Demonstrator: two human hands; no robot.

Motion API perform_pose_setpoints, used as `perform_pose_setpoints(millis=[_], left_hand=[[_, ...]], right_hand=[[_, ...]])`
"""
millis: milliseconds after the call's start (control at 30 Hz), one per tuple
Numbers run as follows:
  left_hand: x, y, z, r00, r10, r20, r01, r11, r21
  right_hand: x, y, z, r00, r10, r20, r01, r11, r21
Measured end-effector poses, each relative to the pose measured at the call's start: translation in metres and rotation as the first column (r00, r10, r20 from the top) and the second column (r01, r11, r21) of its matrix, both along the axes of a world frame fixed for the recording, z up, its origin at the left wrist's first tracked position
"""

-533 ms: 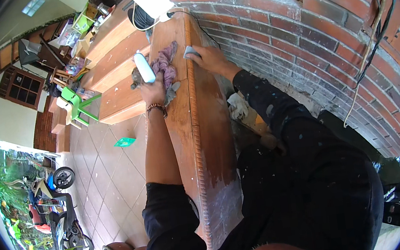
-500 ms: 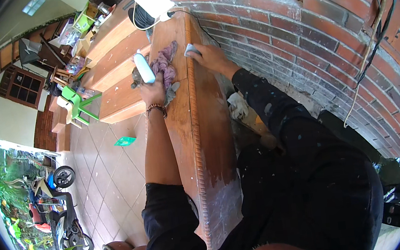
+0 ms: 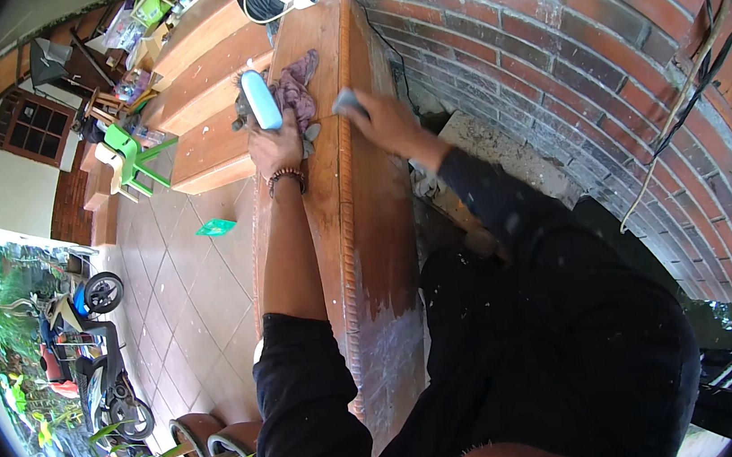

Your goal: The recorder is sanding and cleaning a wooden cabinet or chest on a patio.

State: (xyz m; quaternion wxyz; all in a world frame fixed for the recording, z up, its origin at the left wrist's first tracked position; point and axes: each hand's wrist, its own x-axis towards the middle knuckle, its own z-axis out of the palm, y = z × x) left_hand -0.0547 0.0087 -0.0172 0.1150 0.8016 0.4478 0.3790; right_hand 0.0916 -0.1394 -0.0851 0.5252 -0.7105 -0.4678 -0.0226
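Note:
My left hand (image 3: 277,151), with a beaded bracelet at its wrist, is closed around the lower end of a pale blue oblong bottle (image 3: 261,101). It rests on the far part of a long wooden ledge (image 3: 327,206). A crumpled purple rag (image 3: 297,87) lies just beyond its fingers, with small grey lumps beside it. My right hand (image 3: 386,125), slightly blurred, pinches a small grey folded piece of sandpaper (image 3: 346,102) at the ledge's carved edge moulding. The ledge's side is brown, turning pale and worn nearer me.
A brick wall (image 3: 491,61) with hanging cables (image 3: 689,133) rises on the right. Wooden steps (image 3: 212,147), a green chair (image 3: 130,156) and a green piece (image 3: 216,227) on the tiled floor (image 3: 184,294) are left. Potted plants (image 3: 200,432) and a motorbike (image 3: 100,349) stand farther off.
My right hand has drawn the sandpaper nearer to me along the ledge's edge. My left hand keeps its hold on the bottle. The whole view has shifted a little.

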Motion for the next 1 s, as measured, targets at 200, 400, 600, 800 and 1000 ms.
perform_pose_setpoints(millis=[200,400,600,800,1000], left_hand=[[0.003,0.008,-0.005,1.000,0.009,-0.020,-0.009,1.000,-0.017],[0.003,-0.001,-0.004,1.000,-0.005,0.004,0.005,1.000,-0.028],[0.005,-0.004,0.002,1.000,-0.009,0.016,0.009,1.000,-0.010],[0.001,-0.019,0.011,1.000,-0.024,0.020,0.025,0.998,-0.053],[0.002,-0.030,0.024,0.999,-0.039,0.004,0.039,0.993,-0.109]], right_hand=[[-0.010,-0.018,0.014,0.998,0.037,-0.046,-0.037,0.999,-0.003],[-0.041,-0.036,0.023,0.974,0.180,0.141,-0.165,0.980,-0.107],[-0.034,-0.036,0.033,0.972,0.155,0.177,-0.118,0.972,-0.205],[-0.032,-0.039,0.051,0.925,0.307,0.225,-0.209,0.904,-0.374],[-0.051,-0.040,0.001,0.985,0.144,0.094,-0.145,0.989,-0.003]])
